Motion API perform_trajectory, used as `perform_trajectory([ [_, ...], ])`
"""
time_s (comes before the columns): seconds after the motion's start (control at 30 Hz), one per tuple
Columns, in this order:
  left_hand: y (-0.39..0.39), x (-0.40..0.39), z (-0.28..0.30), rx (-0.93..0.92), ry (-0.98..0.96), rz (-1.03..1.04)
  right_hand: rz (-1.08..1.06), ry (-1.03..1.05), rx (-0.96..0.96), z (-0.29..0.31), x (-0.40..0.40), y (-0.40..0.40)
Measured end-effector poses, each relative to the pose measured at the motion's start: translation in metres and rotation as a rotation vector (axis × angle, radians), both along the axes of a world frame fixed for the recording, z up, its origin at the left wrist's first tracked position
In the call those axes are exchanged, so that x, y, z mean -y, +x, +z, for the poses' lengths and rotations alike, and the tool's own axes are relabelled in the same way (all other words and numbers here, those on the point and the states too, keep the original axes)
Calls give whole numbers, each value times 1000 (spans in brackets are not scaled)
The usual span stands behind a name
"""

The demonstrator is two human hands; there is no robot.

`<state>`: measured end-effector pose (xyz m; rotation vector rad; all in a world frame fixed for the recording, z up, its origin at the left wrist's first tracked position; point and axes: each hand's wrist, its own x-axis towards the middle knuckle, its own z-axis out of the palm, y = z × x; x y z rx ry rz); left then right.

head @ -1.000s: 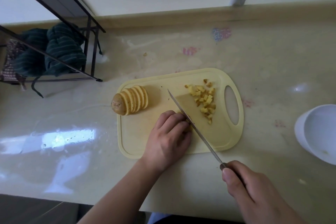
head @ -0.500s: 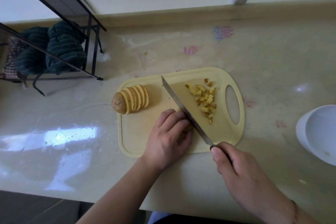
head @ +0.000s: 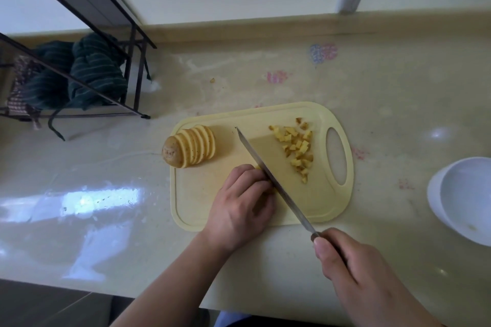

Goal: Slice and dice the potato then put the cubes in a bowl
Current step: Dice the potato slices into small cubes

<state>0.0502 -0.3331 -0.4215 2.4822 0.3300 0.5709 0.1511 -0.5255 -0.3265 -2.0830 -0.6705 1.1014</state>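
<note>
On the pale yellow cutting board (head: 318,210) a sliced potato (head: 190,148) leans in a row at the back left. A heap of potato cubes (head: 297,148) lies near the board's handle hole. My left hand (head: 243,204) sits on the board's front with fingers curled over potato pieces that are almost wholly hidden. My right hand (head: 350,268) grips the handle of a long knife (head: 268,175), whose blade runs diagonally against my left fingers. A white bowl (head: 467,199) stands at the right edge.
A black wire rack (head: 130,66) with dark green striped cloths (head: 93,74) stands at the back left of the counter. A small potato scrap (head: 212,80) lies behind the board. The counter's front edge runs just below my wrists.
The knife slid forward over the board half a second ago, then drew back toward me. My left hand stayed in place over the pieces.
</note>
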Motion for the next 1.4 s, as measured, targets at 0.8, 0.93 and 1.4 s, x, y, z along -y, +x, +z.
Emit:
perform_trajectory([
  [0.8, -5, 1, -1, 20, 30, 11, 29, 27, 183, -13, -1, -4],
  [0.93, -10, 1, 0, 25, 22, 28, 45, 31, 135, -10, 3, -5],
  [1.4, -8, -5, -2, 20, -8, 0, 96, -106, 151, 2, 25, -16],
])
